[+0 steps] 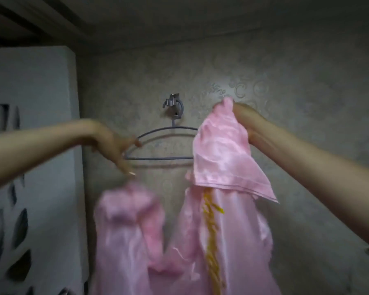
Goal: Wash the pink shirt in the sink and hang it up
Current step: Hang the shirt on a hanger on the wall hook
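Patterned wall (307, 145); hanger (164, 158) on hook (173, 105). Right hand (243, 118) grips shirt (219, 154) top at hanger's right end; remainder droops below. Left hand (113, 145) at hanger's left end, blurred, grip indeterminate. Washing presumably complete; draping unfinished.

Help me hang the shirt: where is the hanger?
Head view, centre: the hanger hangs from a wall hook, between the left hand and the shirt gripped by the right hand.

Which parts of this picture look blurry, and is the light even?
Head view: motion blur smears the left hand and the lower left fold of the pink shirt; the right hand and hanger look sharper. Head view: lighting is dim, with one bright patch on the wall and dark corners.
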